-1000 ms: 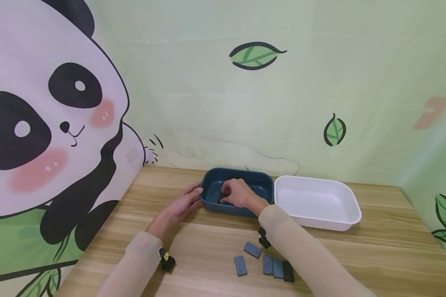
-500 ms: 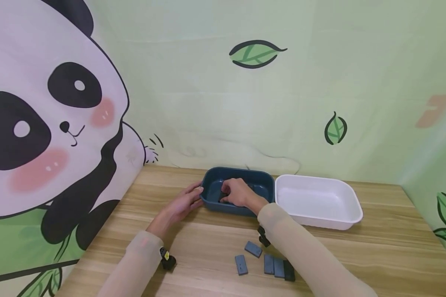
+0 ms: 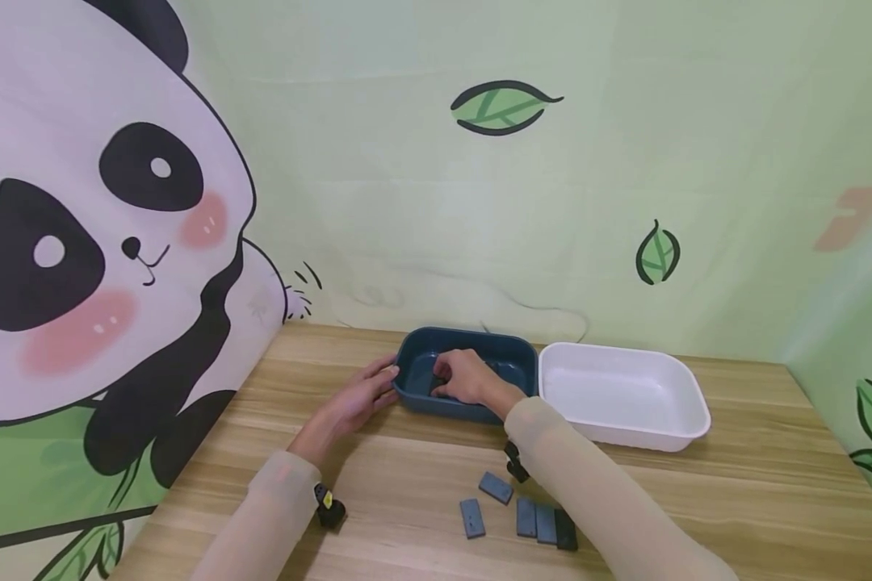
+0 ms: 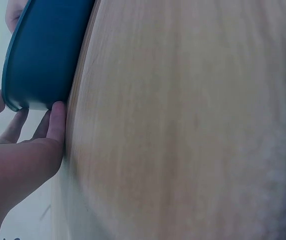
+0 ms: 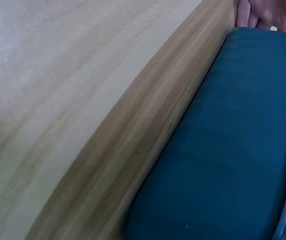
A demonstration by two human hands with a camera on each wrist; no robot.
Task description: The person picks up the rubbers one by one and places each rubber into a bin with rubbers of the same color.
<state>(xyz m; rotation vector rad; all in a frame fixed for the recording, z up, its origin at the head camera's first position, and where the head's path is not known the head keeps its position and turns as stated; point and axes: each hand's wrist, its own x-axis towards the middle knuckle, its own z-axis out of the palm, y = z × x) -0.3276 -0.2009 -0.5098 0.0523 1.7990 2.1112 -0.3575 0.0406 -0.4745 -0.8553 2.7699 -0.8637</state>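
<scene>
A dark blue rectangular tub (image 3: 446, 410) stands at the back of the wooden table. My right hand (image 3: 468, 378) reaches down inside it, with thumb and fingers pinching a small dark block (image 3: 436, 383) low over the tub's floor; the hand covers most of the block. At the tub's left end, my left hand (image 3: 356, 401) touches the outside wall with extended fingers. The left wrist view shows these fingertips (image 4: 57, 112) against the end of the tub, one near its base. In the right wrist view the tub's long outer wall (image 5: 223, 135) hides my right hand.
A white tub (image 3: 625, 395) stands right beside the blue one. Nearer me on the table lie several small blocks: one blue-grey block (image 3: 496, 487) slanted, another block (image 3: 472, 518) apart, and a side-by-side row (image 3: 546, 524) by my right sleeve. A panda-printed backdrop (image 3: 378, 202) rises behind.
</scene>
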